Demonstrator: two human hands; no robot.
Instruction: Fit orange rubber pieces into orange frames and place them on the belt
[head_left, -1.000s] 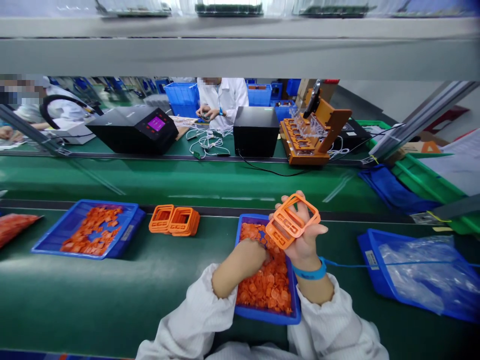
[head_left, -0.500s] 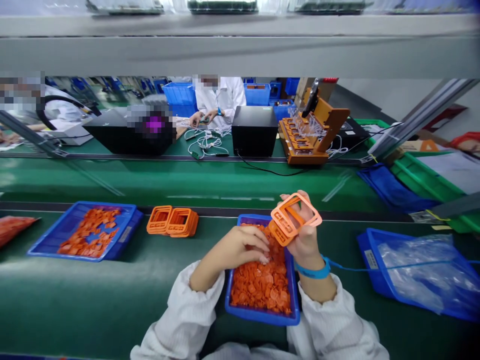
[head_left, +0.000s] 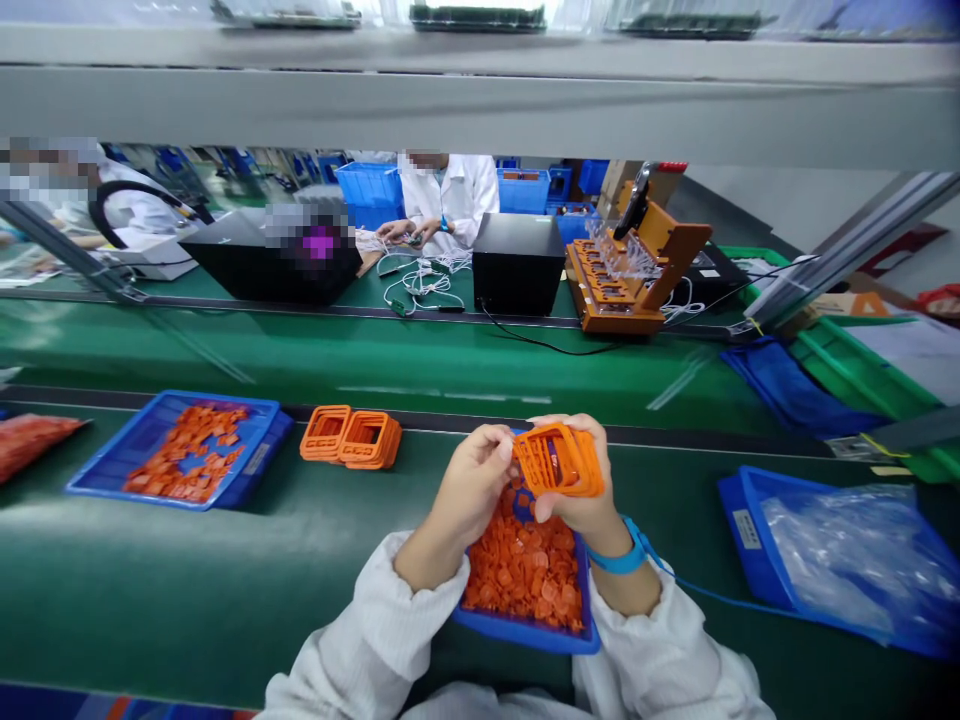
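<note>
Several orange plastic frames [head_left: 566, 462], rectangular with rounded corners, are stacked and fanned in my right hand [head_left: 589, 508], its fingers and thumb wrapped round their right side. At the frames' left edge my left hand [head_left: 480, 475] is closed in a pinch; whatever its fingertips hold is hidden or too small to name. Directly below both hands lies a blue tray [head_left: 525, 640] filled with small orange plastic pieces [head_left: 525, 575]. A blue band with a cord circles my right wrist.
Left of my hands stand two stacks of orange frames [head_left: 351, 437]. Farther left is another blue tray [head_left: 259, 465] of orange pieces. A blue bin [head_left: 739, 530] with clear plastic bags stands right. Across the bench are black boxes [head_left: 517, 265], an orange fixture [head_left: 637, 285] and co-workers in white.
My left hand has risen from the orange pieces in the tray to the frames' left edge. My right hand has lowered and turned the frames, which now show as a fanned stack.
</note>
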